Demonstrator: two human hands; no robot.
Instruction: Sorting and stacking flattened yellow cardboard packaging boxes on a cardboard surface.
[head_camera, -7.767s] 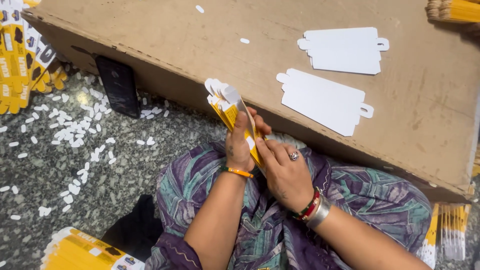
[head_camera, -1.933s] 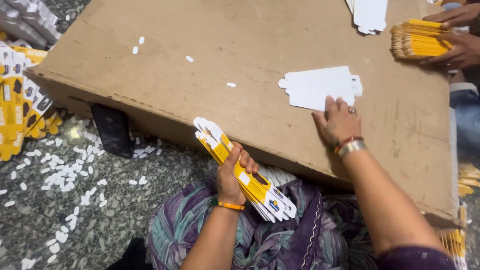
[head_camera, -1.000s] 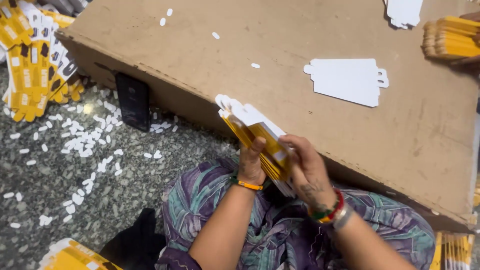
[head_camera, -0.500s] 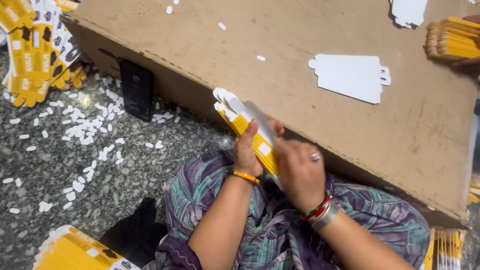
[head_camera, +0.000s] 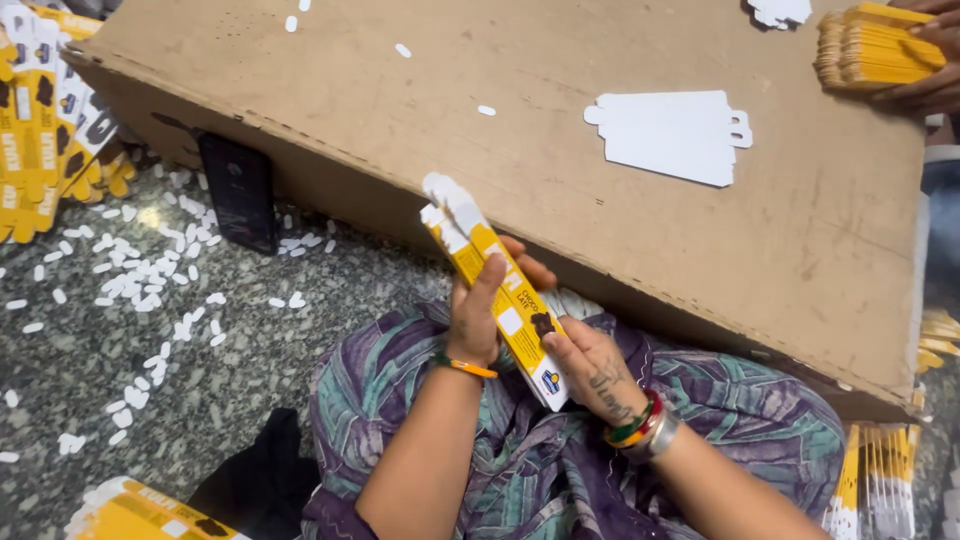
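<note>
Both hands grip the yellow card stack (head_camera: 497, 290): left hand (head_camera: 478, 325) around its middle, right hand (head_camera: 590, 365) at its lower end; it slants up-left, white tabs uppermost.

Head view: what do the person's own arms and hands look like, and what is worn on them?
Both forearms are bare, no sleeves. The left hand has a thin orange bangle at the wrist. The right hand has dark markings on its back, with red, green and silver bangles at the wrist.

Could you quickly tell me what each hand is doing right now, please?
Left hand: closed around the stack of yellow cards.
Right hand: fingers against the stack's lower end, steadying it.
</note>
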